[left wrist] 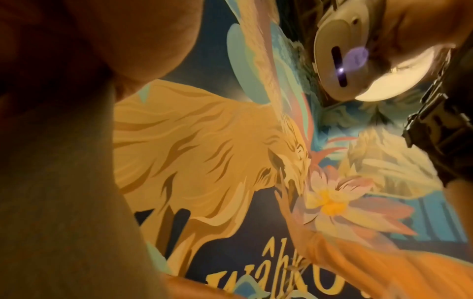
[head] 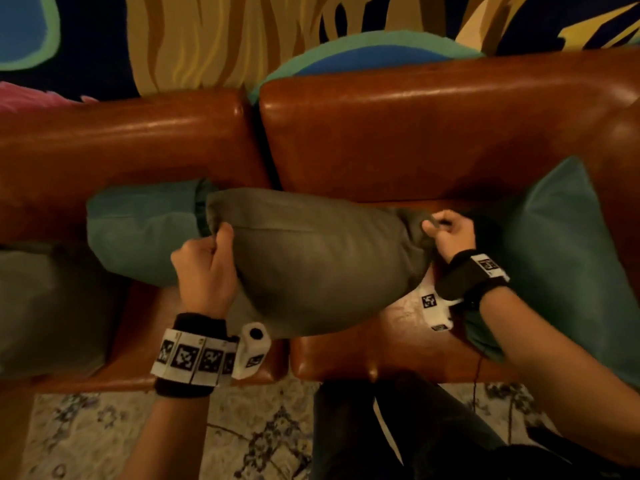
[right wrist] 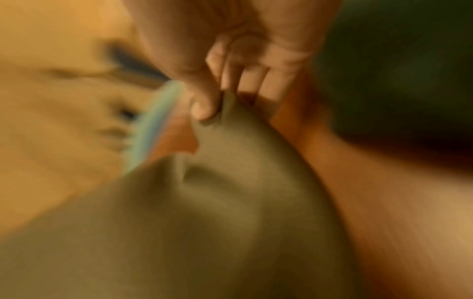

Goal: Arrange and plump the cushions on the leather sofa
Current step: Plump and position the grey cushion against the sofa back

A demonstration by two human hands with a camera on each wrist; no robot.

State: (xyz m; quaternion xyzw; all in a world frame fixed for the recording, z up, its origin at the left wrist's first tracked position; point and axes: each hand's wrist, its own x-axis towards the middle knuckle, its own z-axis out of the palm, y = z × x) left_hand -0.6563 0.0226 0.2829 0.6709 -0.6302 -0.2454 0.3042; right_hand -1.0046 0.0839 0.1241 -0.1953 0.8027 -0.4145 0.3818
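Observation:
An olive-grey cushion (head: 318,258) is held across the middle of the brown leather sofa (head: 433,140). My left hand (head: 207,261) grips its left top corner. My right hand (head: 446,230) pinches its right top corner; the right wrist view shows thumb and fingers (right wrist: 204,105) squeezing the fabric of the olive-grey cushion (right wrist: 204,222). A teal cushion (head: 138,230) lies behind it on the left. Another teal cushion (head: 561,258) leans at the sofa's right end. A second olive-grey cushion (head: 48,306) sits at the far left. The left wrist view shows mostly blurred cushion fabric (left wrist: 64,182).
A painted mural (head: 225,39) covers the wall behind the sofa and fills the left wrist view as the mural (left wrist: 230,161). A patterned rug (head: 242,438) lies in front of the sofa. My dark trouser leg (head: 398,427) stands against the seat's front edge.

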